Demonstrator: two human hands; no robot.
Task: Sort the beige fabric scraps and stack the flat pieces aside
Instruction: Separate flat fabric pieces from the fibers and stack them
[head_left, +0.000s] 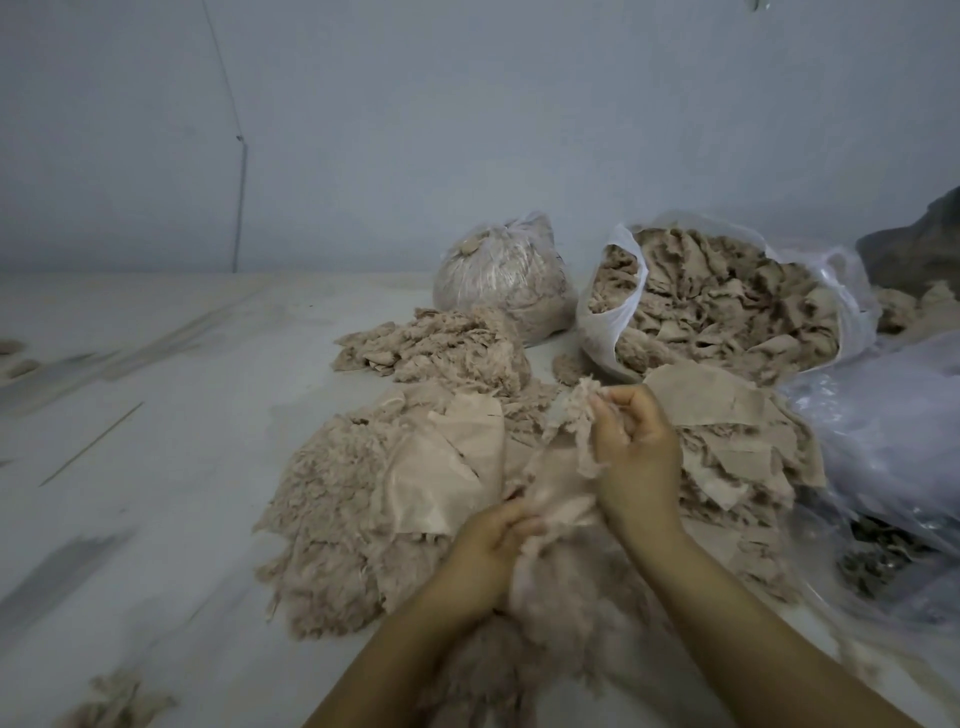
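Sorting beige scraps (363, 499) over floor piles.
Right hand (631, 441) and left hand (493, 540) fingers curled, pinching one scrap (561, 467); no readable writing.

A tied plastic bag (501, 280) stands by the pale wall (467, 114).

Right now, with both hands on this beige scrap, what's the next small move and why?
Probably pull the hands apart to spread the scrap open. The right hand grips its fuzzy top end, the left hand pinches its lower edge, and it hangs crumpled between them, so it is hard to judge flat or fluffy. If flat, it likely goes on the flat pieces behind the right hand.
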